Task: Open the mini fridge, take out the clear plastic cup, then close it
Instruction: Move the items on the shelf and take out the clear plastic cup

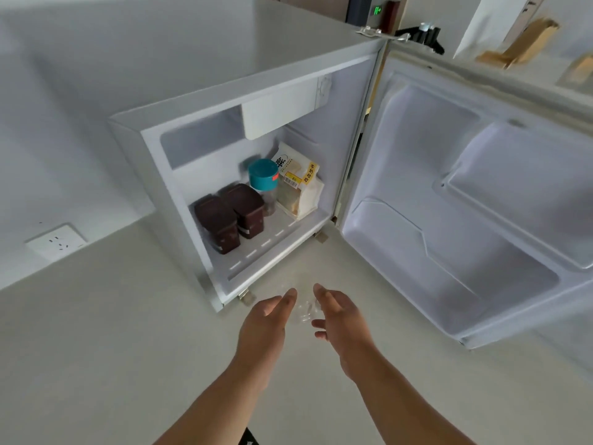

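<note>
The white mini fridge (179,175) stands on the floor with its door (465,220) swung wide to the right. A clear plastic cup (305,311), faint and nearly see-through, sits on the floor just in front of the fridge's bottom edge. My left hand (266,319) is at the cup's left side and my right hand (340,316) at its right side, palms facing each other and fingers spread. Neither hand is visibly closed around the cup.
Inside the fridge are two dark brown lidded boxes (229,216), a jar with a teal lid (263,176) and a bag of sliced bread (298,184). A wall socket (57,242) sits low on the left wall. The door's inner shelves hold nothing.
</note>
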The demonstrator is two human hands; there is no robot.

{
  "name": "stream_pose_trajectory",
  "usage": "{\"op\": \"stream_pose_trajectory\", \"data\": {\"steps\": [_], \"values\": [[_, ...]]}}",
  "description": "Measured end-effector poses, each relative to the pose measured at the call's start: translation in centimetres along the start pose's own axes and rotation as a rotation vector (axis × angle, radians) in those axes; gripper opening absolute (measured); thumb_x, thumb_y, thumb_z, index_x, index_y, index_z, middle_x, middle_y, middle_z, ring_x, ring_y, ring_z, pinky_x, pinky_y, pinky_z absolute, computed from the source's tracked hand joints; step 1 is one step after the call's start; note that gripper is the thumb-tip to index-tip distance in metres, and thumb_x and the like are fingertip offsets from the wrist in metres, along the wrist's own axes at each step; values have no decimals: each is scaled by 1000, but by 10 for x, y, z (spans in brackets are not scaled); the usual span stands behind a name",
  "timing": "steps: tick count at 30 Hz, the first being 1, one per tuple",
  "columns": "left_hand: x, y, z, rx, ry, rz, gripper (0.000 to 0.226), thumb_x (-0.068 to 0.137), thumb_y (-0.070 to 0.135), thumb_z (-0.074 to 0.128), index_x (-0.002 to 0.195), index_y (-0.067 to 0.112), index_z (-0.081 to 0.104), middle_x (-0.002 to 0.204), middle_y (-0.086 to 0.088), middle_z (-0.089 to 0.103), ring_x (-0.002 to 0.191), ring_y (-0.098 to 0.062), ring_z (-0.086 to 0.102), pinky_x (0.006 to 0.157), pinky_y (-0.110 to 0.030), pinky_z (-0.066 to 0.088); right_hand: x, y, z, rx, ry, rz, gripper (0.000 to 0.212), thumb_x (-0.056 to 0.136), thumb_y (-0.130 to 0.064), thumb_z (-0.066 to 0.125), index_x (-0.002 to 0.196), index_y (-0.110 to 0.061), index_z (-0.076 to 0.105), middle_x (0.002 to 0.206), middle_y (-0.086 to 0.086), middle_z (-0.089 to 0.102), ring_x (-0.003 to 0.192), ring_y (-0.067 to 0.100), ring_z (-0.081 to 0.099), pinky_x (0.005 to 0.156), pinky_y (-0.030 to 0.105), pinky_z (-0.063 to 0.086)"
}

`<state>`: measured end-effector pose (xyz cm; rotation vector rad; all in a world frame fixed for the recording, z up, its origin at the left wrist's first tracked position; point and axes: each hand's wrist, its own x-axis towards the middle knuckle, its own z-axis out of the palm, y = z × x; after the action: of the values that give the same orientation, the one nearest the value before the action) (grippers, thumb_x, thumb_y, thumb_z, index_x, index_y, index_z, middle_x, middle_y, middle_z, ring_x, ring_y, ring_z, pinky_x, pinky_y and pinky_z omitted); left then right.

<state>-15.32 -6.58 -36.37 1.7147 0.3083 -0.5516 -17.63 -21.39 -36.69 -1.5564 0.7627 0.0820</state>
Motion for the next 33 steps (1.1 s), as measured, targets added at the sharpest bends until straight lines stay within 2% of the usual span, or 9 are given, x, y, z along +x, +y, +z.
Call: {"op": "stream_pose_trajectory", "data": {"steps": [4, 7, 9, 11, 15, 19, 22, 29, 33], "values": [[-43, -15, -7, 17, 31, 12, 80, 73, 89, 54, 133, 38, 66, 128, 12, 71, 119, -9, 64, 111, -43, 49, -38, 15, -5, -18, -24, -23, 31, 88, -67, 63, 99, -39, 71, 97, -11, 76, 84, 16, 77, 76, 36, 64], [-64, -28, -15, -7, 46, 1, 50, 76, 84, 57, 110, 51, 74, 113, 18, 76, 113, -7, 67, 107, -43, 52, -59, 23, -3, -32, -56, -17, 29, 93, -65, 62, 102, -38, 69, 100, -10, 75, 87, 17, 76, 79, 37, 64], [-71, -36, -23, 0, 50, 11, 28, 78, 83, 57, 92, 64, 73, 100, 27, 76, 108, -4, 68, 103, -40, 53, -69, 28, 3, -42, -72, -11, 29, 93, -64, 61, 102, -38, 69, 100, -10, 76, 88, 17, 76, 81, 38, 64], [-73, -44, -34, -10, 58, 28, 22, 78, 83, 57, 88, 68, 71, 98, 35, 73, 104, 0, 69, 104, -40, 52, -76, 32, 13, -39, -85, -2, 30, 94, -63, 62, 103, -36, 70, 100, -8, 76, 88, 18, 76, 81, 39, 65], [-67, -61, -63, -57, 48, 29, 30, 72, 87, 61, 91, 66, 72, 99, 34, 74, 96, 9, 69, 108, -43, 50, -81, 41, 43, -47, -102, 18, 30, 94, -61, 63, 104, -34, 69, 102, -8, 76, 89, 18, 76, 82, 40, 65], [-49, -77, -104, -98, 84, -31, 51, 54, 98, 65, 92, 65, 72, 107, 22, 78, 113, -3, 68, 112, -45, 48, -76, 47, 88, -63, -114, 36, 30, 93, -62, 64, 105, -35, 70, 99, -13, 75, 85, 13, 76, 81, 38, 65], [-39, -80, -132, -86, 90, -28, 51, 49, 100, 62, 88, 68, 72, 103, 33, 74, 111, -2, 69, 111, -45, 50, -71, 51, 120, -67, -125, 39, 30, 93, -62, 65, 105, -35, 70, 95, -13, 76, 81, 13, 76, 81, 39, 65], [-1, -80, -202, -138, 151, -66, 49, 63, 85, 67, 94, 48, 74, 111, 15, 77, 115, -8, 68, 113, -47, 48, -52, 45, 203, -76, -162, 59, 33, 93, -62, 64, 113, -35, 68, 101, -14, 75, 87, 11, 75, 90, 44, 62], [21, -77, -223, -153, 148, -67, 49, 64, 83, 68, 97, 46, 73, 114, 16, 75, 116, -7, 67, 113, -46, 48, -41, 38, 232, -48, -156, 76, 33, 94, -60, 64, 114, -34, 68, 104, -14, 75, 87, 10, 76, 85, 37, 63]]}}
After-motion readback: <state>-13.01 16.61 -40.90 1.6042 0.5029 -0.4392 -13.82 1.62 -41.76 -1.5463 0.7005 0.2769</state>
